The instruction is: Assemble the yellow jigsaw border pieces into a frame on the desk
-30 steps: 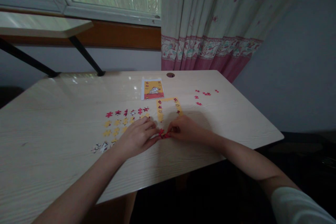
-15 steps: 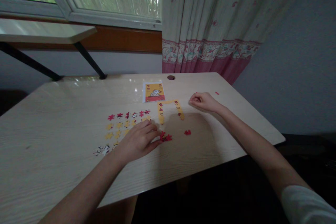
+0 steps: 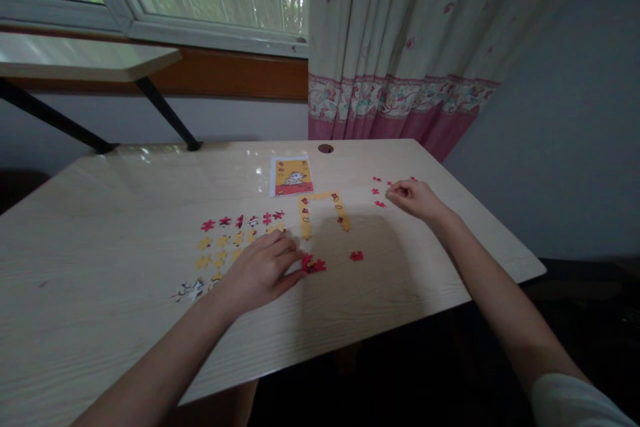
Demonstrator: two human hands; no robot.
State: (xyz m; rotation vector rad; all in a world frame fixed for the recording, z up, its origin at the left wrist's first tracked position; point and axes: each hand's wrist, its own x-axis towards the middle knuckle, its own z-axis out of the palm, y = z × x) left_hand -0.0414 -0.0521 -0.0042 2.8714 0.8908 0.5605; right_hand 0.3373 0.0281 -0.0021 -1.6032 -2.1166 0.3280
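My left hand [image 3: 270, 268] rests low over the desk, thumb and fingers closed at the left edge of some joined red puzzle pieces [image 3: 315, 265]. To their right lies another red puzzle piece [image 3: 357, 256]. A partly assembled yellow puzzle border [image 3: 305, 213] sits above them. My right hand [image 3: 415, 199] is on the right side with its fingertips pinched together; whatever is between them is hidden. Close by it are several loose red pieces [image 3: 380, 203]. Rows of loose pieces, red [image 3: 208, 225], yellow [image 3: 205, 243] and white [image 3: 193, 290], lie left of my left hand, which partly covers them.
A picture card [image 3: 293, 177] of a white animal on yellow and red lies behind the border. The desk [image 3: 125, 227] has a round cable hole [image 3: 326, 148] at its back edge. A raised shelf [image 3: 90, 59] stands back left; a curtain [image 3: 380, 80] hangs behind.
My right hand has shifted right, uncovering several red pieces it was hiding. The left hand stays at the joined red pieces, and the view has moved slightly.
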